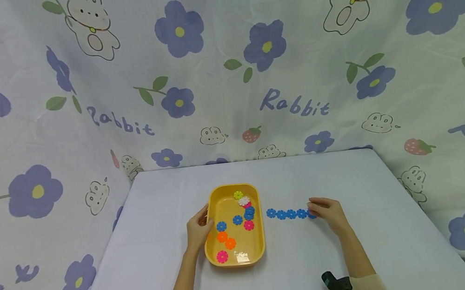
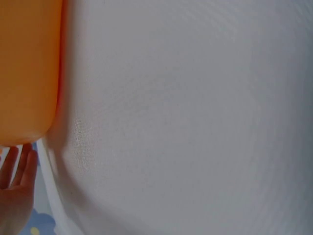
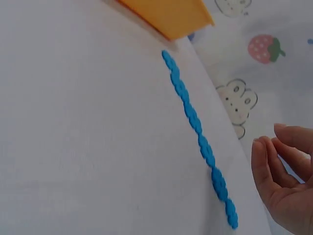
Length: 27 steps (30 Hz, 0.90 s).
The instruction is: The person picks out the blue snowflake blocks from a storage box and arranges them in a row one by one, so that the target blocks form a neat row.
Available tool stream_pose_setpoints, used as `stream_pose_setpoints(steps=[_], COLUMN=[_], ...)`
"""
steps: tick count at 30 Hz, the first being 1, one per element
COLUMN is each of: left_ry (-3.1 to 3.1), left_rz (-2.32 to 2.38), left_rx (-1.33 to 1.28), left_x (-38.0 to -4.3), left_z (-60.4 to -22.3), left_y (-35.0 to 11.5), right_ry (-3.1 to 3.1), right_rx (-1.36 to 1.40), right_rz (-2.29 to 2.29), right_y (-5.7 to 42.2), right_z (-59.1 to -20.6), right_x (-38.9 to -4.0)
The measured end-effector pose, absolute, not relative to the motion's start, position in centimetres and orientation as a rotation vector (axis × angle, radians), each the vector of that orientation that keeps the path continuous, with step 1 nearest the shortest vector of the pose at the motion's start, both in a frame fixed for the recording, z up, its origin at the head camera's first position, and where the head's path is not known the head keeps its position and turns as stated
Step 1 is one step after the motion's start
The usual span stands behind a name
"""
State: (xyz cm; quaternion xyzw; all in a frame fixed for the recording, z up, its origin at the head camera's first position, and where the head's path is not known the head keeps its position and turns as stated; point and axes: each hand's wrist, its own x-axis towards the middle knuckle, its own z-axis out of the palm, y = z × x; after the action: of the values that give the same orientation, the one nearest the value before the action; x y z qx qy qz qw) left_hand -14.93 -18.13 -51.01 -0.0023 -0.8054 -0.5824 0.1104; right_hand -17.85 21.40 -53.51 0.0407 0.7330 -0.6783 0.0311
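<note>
In the head view, a yellow plastic tray [image 1: 246, 241], rectangular with rounded corners, sits on a white cloth-covered desk [image 1: 152, 227]. The left hand [image 1: 199, 227] grips its left edge, thumb at the rim. Inside lie loose flower-shaped plastic pieces [image 1: 230, 243] in blue, pink, orange, white and yellow-green; some overlap near the right wall. To the tray's right, just apart from it, a row of flat blue flower-shaped pieces [image 1: 291, 214] lies on the desk, each touching the next. The right hand [image 1: 327, 213] is over the row's far end, partly hiding it. Behind hangs a pale curtain [image 1: 226, 85] with purple flowers and rabbits.

In the left wrist view, the left hand's extended fingers [image 2: 29, 169] meet the tray's end.

In the right wrist view, the whole blue row shows six pieces; the right hand is loosely bent, holding nothing, beside the row.
</note>
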Motion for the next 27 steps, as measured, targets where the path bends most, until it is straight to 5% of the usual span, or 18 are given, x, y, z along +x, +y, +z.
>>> stream_pose_setpoints(steps=[27], left_ry=[-2.335], left_rz=[-1.680], left_rx=[0.021], left_x=[-16.7], left_z=[-55.2], left_y=[-19.1], right_ry=[2.064], right_rx=[-0.264], right_rz=[-1.942], right_y=[5.6], right_z=[-51.1], right_x=[-18.7])
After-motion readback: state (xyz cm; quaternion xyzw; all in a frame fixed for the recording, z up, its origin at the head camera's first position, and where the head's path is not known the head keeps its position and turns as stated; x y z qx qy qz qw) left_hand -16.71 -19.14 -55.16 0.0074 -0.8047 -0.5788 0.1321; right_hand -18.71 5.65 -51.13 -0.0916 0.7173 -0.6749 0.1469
